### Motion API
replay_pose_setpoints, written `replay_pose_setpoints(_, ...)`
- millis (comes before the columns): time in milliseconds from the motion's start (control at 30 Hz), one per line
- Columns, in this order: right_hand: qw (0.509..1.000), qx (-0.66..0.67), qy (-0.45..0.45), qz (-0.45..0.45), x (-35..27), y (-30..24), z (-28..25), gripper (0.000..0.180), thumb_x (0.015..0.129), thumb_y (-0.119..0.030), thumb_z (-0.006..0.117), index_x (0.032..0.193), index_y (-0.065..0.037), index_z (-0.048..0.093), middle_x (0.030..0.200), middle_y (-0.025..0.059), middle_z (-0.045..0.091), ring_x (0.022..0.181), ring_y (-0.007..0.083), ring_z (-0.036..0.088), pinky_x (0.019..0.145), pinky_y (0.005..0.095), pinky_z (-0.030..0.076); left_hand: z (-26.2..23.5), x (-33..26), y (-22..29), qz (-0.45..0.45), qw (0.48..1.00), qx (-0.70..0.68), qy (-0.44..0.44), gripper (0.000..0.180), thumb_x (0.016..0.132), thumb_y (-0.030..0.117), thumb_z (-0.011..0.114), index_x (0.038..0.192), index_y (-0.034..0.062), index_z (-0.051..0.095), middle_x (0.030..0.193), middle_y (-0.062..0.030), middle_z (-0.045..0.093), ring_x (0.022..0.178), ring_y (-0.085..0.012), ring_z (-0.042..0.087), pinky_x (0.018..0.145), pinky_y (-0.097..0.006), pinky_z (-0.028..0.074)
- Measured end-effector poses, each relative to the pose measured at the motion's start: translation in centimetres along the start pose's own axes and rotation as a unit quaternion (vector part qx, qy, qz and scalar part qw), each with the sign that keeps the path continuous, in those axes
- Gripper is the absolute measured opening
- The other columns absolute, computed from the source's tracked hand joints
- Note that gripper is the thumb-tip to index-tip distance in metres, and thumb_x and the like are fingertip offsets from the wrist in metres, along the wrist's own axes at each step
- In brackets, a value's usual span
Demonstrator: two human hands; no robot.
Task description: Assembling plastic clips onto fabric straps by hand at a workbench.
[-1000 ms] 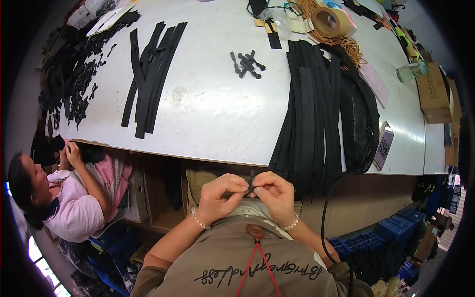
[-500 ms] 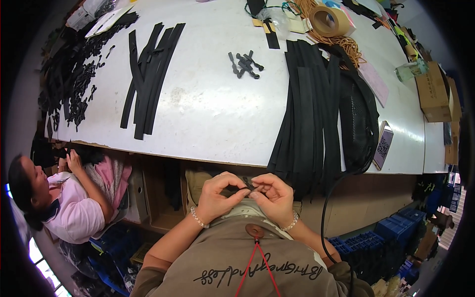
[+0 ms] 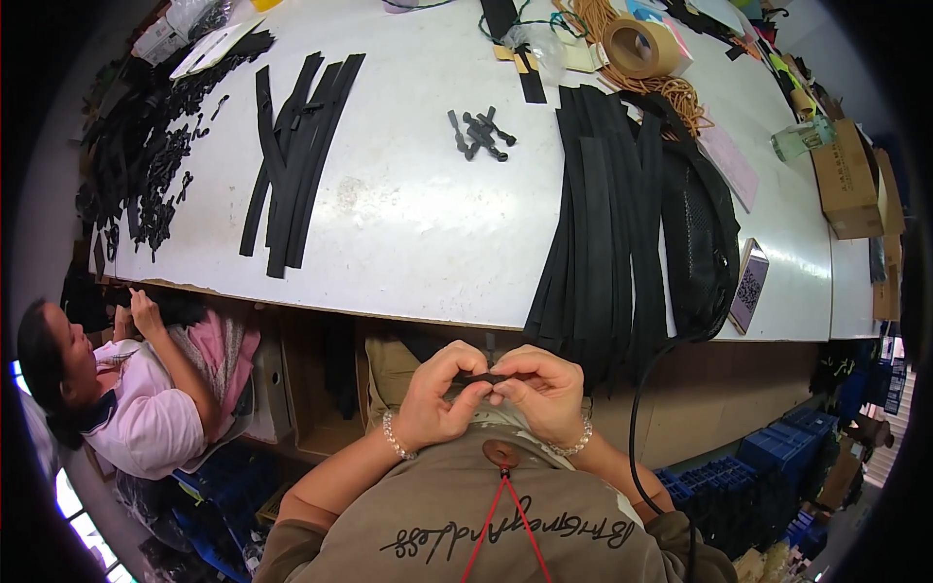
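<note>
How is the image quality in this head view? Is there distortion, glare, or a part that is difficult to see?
Head view: strong fisheye, so the white table edge bends and the corners are black; light is even, with soft shadows and no harsh glare; the small black piece between the left hand and right hand is too dark to show detail; a bright window patch burns out at the lower left.

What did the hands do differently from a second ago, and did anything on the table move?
Hardly anything. The left hand and right hand stay pressed together below the table edge, still pinching the same small black piece between their fingertips; only the fingers shifted slightly. The co-worker's hand at the left dropped a little lower at the table edge. The black straps, small black clips and tape roll lie as before.
</note>
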State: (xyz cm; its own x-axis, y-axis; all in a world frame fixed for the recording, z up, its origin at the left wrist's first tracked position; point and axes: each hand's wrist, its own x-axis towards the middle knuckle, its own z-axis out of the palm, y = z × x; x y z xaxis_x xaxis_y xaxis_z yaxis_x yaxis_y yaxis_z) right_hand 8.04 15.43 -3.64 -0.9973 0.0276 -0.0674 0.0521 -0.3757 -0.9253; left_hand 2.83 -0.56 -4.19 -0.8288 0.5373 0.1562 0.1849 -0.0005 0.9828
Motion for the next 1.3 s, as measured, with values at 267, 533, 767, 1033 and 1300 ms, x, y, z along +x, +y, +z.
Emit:
replay_pose_setpoints(267,0.983,-0.165,0.005,-0.081,0.4,-1.5,0.7,0.016,0.075,0.009,0.064,0.091,0.007,0.06,0.089,0.0135,0.059,0.072,0.0149,0.061,0.065,0.0236,0.052,0.6,0.0,-0.1,0.034,0.999,-0.004,0.028,0.014,0.078,0.004,0.058,0.086,0.0027,0.047,0.078,-0.0099,0.05,0.068,-0.0207,0.049,0.062,-0.028,0.042)
replay_pose_setpoints(533,0.966,-0.213,0.041,-0.143,-0.1,-1.4,1.5,0.033,0.067,0.012,0.07,0.095,0.005,0.054,0.091,0.0121,0.059,0.079,0.0144,0.059,0.072,0.0254,0.051,0.8,0.1,-1.3,0.073,0.991,-0.071,0.085,0.01,0.081,0.008,0.063,0.085,0.0024,0.055,0.081,-0.0101,0.058,0.073,-0.0209,0.057,0.066,-0.028,0.046)
replay_pose_setpoints(767,0.971,-0.186,0.048,-0.14,-0.3,-1.0,1.4,0.039,0.066,0.016,0.069,0.097,0.003,0.048,0.089,0.0124,0.058,0.081,0.0149,0.059,0.075,0.0265,0.051,1.0,-0.1,-1.8,0.071,0.989,-0.099,0.089,0.008,0.082,0.007,0.062,0.085,0.0017,0.056,0.082,-0.0101,0.059,0.074,-0.0212,0.057,0.067,-0.029,0.046)
replay_pose_setpoints(1033,0.948,-0.258,0.046,-0.178,-0.1,-0.6,1.0,0.032,0.067,0.012,0.07,0.092,0.003,0.052,0.085,0.0109,0.06,0.078,0.014,0.06,0.072,0.026,0.052,0.6,-0.1,-2.6,0.117,0.987,-0.084,0.075,0.008,0.082,0.004,0.06,0.089,0.0011,0.057,0.086,-0.0106,0.06,0.081,-0.0211,0.058,0.072,-0.029,0.047)
replay_pose_setpoints(1300,0.983,-0.143,0.067,0.095,0.5,1.3,0.1,0.019,0.073,0.004,0.069,0.085,0.003,0.055,0.076,0.0046,0.06,0.063,0.0064,0.059,0.055,0.0184,0.047,0.2,-0.7,-2.8,-0.169,0.955,-0.243,0.015,0.015,0.085,0.002,0.058,0.099,-0.0015,0.061,0.096,-0.0079,0.06,0.086,-0.0126,0.057,0.078,-0.025,0.047)
